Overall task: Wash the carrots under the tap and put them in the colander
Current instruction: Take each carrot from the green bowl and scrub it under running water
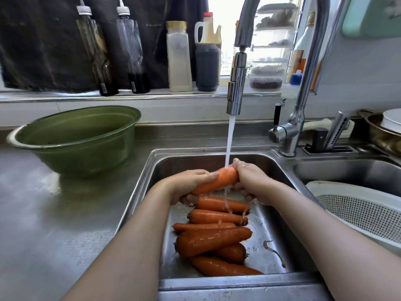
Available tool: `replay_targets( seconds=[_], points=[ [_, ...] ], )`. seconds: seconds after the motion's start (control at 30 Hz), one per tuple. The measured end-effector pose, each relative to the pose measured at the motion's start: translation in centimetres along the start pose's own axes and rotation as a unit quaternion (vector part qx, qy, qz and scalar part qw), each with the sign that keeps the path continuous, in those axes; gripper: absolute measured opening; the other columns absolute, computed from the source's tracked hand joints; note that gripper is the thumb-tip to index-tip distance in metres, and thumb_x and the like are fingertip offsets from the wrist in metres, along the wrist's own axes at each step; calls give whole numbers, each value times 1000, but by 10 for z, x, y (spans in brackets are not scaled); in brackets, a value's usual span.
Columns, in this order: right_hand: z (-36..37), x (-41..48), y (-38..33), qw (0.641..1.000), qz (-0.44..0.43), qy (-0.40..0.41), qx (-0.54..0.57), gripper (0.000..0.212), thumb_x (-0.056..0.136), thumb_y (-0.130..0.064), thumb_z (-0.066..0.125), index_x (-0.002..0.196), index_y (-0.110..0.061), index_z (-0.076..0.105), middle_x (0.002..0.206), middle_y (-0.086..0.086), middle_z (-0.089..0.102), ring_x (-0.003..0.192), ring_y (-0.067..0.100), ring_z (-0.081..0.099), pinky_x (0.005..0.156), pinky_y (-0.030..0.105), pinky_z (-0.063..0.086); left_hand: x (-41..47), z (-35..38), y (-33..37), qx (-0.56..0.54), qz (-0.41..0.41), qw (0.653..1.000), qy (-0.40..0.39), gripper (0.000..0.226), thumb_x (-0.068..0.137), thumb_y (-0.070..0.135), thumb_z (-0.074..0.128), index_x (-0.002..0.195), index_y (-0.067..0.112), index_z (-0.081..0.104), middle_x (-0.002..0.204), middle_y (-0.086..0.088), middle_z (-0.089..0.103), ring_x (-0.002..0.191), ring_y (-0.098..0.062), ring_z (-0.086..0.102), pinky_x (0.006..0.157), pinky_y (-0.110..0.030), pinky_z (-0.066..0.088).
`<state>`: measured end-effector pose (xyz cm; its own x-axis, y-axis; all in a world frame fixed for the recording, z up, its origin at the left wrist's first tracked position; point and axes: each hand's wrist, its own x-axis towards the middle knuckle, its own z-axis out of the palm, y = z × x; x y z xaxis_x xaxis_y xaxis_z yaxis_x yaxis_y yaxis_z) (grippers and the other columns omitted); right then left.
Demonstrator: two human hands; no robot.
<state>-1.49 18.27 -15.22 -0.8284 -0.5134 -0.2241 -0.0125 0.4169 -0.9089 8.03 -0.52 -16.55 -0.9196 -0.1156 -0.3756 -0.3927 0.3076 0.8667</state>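
Both the left hand (189, 183) and the right hand (253, 181) keep a closed grip on one carrot (219, 180), right under the running tap (235, 92); best to roll it so water reaches every side, then lift it rightwards to the colander (358, 210).

Sink (268, 231) floor: carrot pile (213, 237) fills the middle and near end; a bare strip runs along the right wall.
Under the spout (235, 83): left grip (188, 183), right grip (253, 181) and held carrot (219, 181) take the space; water stream (230, 137) drops onto the carrot.
Rightward: low rim, then colander (358, 209) in the right basin, top open, air above it free.
Back rim: tap column (290, 135) and knife block (325, 146) stand behind that route.
Left: worktop (43, 213) open at the front; green basin (76, 137) blocks the back.
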Motion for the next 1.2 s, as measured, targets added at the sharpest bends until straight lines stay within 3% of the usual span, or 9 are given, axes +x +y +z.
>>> replay_targets(
  seconds=[0.13, 0.3, 0.47, 0.6, 0.7, 0.77, 0.87, 1.0, 1.2],
  points=[
    [-6, 1, 1, 972, 53, -137, 181, 35, 112, -44, 30, 110, -17, 52, 56, -3, 35, 42, 10, 23, 43, 23, 24, 1, -3, -5, -27, -13, 999, 31, 67, 98, 72, 42, 101, 12, 70, 71, -1, 61, 46, -10, 42, 43, -18, 33],
    [-6, -4, 0, 950, -14, -226, 217, 34, 109, -41, 44, 136, -26, 58, 63, -4, 36, 48, 8, 28, 46, 22, 31, -2, 0, -6, -119, -35, 992, -7, 59, 105, 64, 34, 100, 12, 62, 63, -3, 50, 39, -11, 36, 37, -19, 28],
    [13, 0, -5, 990, -51, -45, 124, 32, 101, -53, 54, 112, -27, 68, 60, -3, 52, 42, 10, 43, 42, 24, 37, 1, 7, -2, -144, -72, 985, -66, 66, 104, 67, 30, 78, 15, 61, 59, 0, 43, 38, -10, 33, 37, -19, 25],
    [18, 3, -3, 993, -80, 83, 29, 41, 104, -54, 44, 93, -23, 69, 74, 0, 63, 63, 17, 58, 53, 28, 40, 3, 11, 1, -152, -76, 982, -86, 65, 99, 73, 38, 85, 14, 63, 63, 0, 49, 38, -8, 35, 36, -19, 29],
    [13, 6, 0, 997, -54, 52, -1, 41, 106, -57, 40, 111, -24, 63, 89, 1, 65, 75, 17, 61, 59, 32, 47, 3, 11, 3, -49, -5, 998, -27, 59, 92, 71, 56, 113, 17, 66, 81, -2, 64, 48, -9, 52, 45, -20, 40],
    [7, 5, 3, 999, -37, -1, -8, 44, 99, -60, 55, 126, -25, 57, 102, 2, 67, 86, 18, 66, 64, 32, 55, 4, 13, 4, 46, 36, 998, 26, 50, 94, 66, 58, 125, 27, 66, 98, 0, 74, 72, -10, 71, 62, -24, 53],
    [7, -3, 2, 998, -60, -1, -31, 43, 93, -54, 70, 123, -28, 54, 103, 2, 69, 78, 13, 65, 46, 18, 45, 4, 18, 4, 86, 65, 994, 33, 42, 98, 63, 53, 123, 33, 68, 108, -1, 75, 86, -15, 73, 72, -29, 58],
    [12, -7, -6, 995, -86, 44, -33, 32, 107, -50, 44, 115, -25, 61, 95, 2, 65, 73, 16, 59, 52, 28, 41, 10, 17, 2, 86, 68, 994, 13, 40, 92, 55, 68, 124, 32, 63, 114, -4, 72, 97, -22, 73, 89, -40, 60],
    [14, -14, -6, 974, -86, -202, 56, 32, 113, -37, 33, 135, -35, 56, 67, -8, 55, 46, 4, 50, 44, 25, 43, 5, 8, -12, 52, 50, 996, 52, 26, 79, 38, 85, 98, 23, 74, 83, 3, 75, 77, -11, 71, 76, -31, 56]
  ],
)
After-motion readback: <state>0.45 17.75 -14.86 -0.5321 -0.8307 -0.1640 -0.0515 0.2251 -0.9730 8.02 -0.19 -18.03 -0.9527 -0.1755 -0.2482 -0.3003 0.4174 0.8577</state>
